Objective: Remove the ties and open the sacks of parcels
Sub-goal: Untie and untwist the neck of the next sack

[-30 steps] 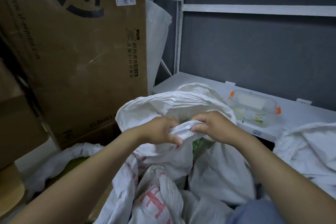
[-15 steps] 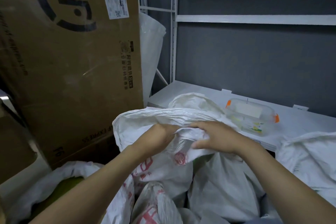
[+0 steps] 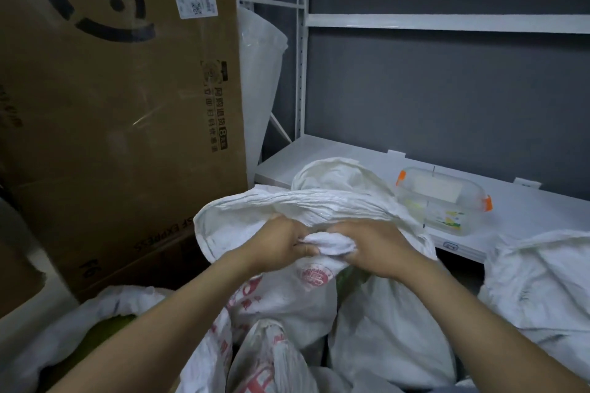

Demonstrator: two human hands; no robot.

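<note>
Seen from the head camera, the person is bending over a heap of white woven sacks, and both hands are meeting on the bunched neck [image 3: 332, 243] of the stamped sack [image 3: 306, 300], the one with a round red mark just below the fingers. The left hand [image 3: 281, 247] is clamping its fingers round the left end of that twisted wad. The right hand [image 3: 375, 249] is curling its fingers over the right end, so both are grasping the neck, with the fingertips nearly touching. I cannot make out the tie itself; it may be lying buried in the gathered cloth under the fingers. Just beyond the fingers a wider sack mouth [image 3: 297, 201] is arching open. Past it a clear plastic box [image 3: 443, 201] with orange clips is sitting on the white shelf [image 3: 335, 156]. Well to the left of the fingers a big cardboard carton [image 3: 127, 105] is leaning, and another sack [image 3: 542, 281] is slumping to the right of the right hand. As I judge it, the risk is in pulling blind: tugging the two ends apart could be cinching a hidden knot tighter, and the slick weave could be slipping out of the grip. If the neck gives suddenly, the propped sack could be tipping and spilling parcels among its neighbours.
</note>
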